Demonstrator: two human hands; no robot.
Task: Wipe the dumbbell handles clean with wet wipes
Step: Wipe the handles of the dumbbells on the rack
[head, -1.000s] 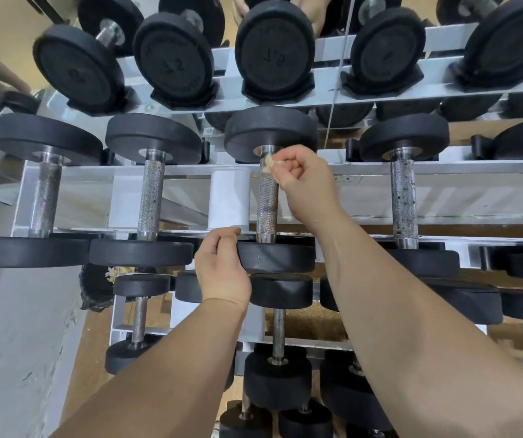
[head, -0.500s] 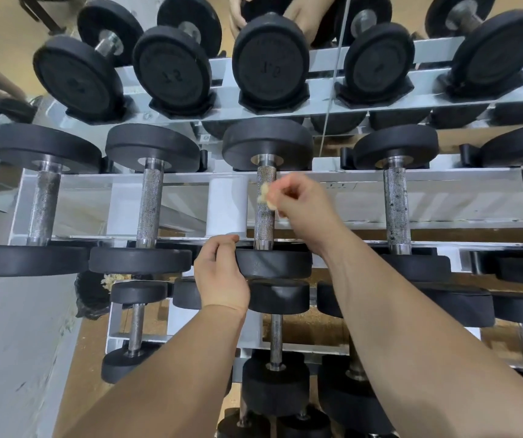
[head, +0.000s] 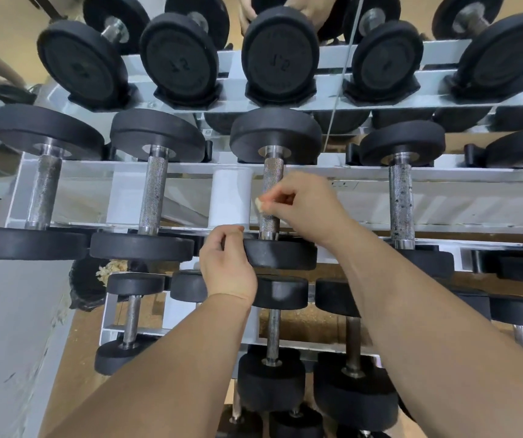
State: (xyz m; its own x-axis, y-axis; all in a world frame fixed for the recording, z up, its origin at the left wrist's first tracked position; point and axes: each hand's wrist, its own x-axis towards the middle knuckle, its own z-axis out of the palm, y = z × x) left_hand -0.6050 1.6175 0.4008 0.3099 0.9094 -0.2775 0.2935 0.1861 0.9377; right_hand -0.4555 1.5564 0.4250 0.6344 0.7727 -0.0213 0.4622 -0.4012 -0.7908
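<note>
At the frame's centre, the dumbbell handle [head: 272, 175] lies across the rack's [head: 462, 177] middle shelf. Your right hand [head: 304, 207] pinches a small wadded wipe [head: 258, 204] against it. Your left hand [head: 225, 267] curls round that dumbbell's near black head [head: 285, 256].

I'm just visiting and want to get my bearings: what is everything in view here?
centre dumbbell: one, black heads, steel handle, middle shelf.
other middle-shelf dumbbells: four, black and steel, either side.
top-shelf dumbbells: at least five, black, above.
lower dumbbells: several, black, smaller, below.
rack: one, pale grey, holding all.
bag: one, black, lower left, crumpled scraps inside.
wipe: one, yellowish, against centre handle.
left hand: grips centre dumbbell's near head.
right hand: pinches the wipe.
</note>
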